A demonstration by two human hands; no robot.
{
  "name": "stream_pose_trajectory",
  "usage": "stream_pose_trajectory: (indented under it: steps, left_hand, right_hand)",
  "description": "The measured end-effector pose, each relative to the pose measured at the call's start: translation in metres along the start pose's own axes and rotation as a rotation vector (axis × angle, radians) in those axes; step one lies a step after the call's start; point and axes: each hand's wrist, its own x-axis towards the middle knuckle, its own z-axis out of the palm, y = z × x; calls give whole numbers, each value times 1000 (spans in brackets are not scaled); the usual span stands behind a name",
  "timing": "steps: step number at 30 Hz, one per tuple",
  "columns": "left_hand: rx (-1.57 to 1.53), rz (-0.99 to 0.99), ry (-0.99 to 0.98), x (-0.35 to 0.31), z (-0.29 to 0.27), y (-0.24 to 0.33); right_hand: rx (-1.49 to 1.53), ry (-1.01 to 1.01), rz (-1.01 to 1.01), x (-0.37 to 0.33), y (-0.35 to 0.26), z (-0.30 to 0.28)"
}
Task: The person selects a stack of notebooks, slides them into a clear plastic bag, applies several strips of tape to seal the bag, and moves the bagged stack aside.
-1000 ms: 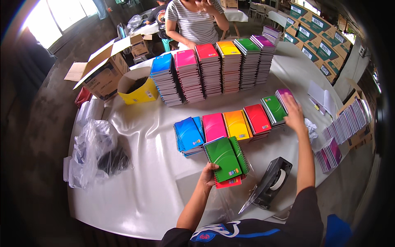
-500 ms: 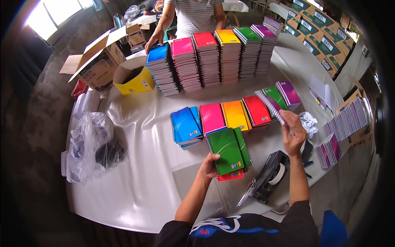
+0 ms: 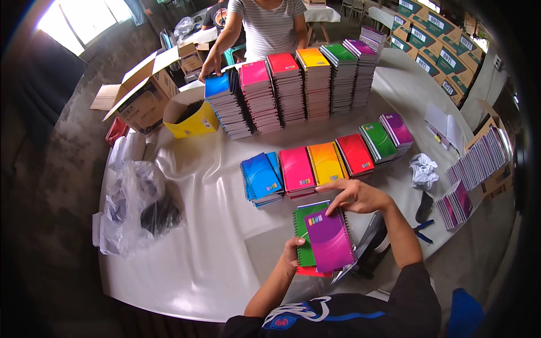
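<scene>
My left hand [image 3: 292, 251] grips a small bundle of spiral notebooks by its left side, over the near part of the table. On top of the bundle lies a purple notebook [image 3: 332, 242], slightly askew. Below it show a green notebook [image 3: 304, 225] and the edge of a red notebook [image 3: 307, 271]. My right hand [image 3: 360, 197] is over the bundle's far end, fingers spread, one fingertip touching the purple cover's top edge. Just beyond stand short notebook piles: blue [image 3: 262, 176], pink [image 3: 296, 168], yellow [image 3: 327, 163], red [image 3: 354, 154], green [image 3: 377, 140] and purple [image 3: 397, 128].
Tall notebook stacks [image 3: 292, 93] line the far side; another person's hand [image 3: 211, 65] rests on the blue one. Plastic wrap [image 3: 135, 197] lies left, near a yellow container [image 3: 194, 121]. At right are crumpled paper [image 3: 423, 170], blue-handled pliers [image 3: 424, 230] and more notebooks [image 3: 479, 160].
My right hand has moved left and nearer with the purple notebook, which now lies over the green one in my left hand. Its fingers have spread. The view has shifted slightly.
</scene>
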Motion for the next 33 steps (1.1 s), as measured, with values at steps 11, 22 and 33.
stream_pose_trajectory:
  steps: [11, 22, 33]
  left_hand:
    - [57, 38, 14, 1, 7, 5]
    - [-16, 114, 32, -9, -2, 7]
    - [46, 138, 18, -4, 7, 13]
  right_hand:
    - [-177, 27, 89, -2, 4, -13]
    - [-994, 511, 1100, -124, 152, -106]
    - [-979, 830, 942, -138, 183, -114]
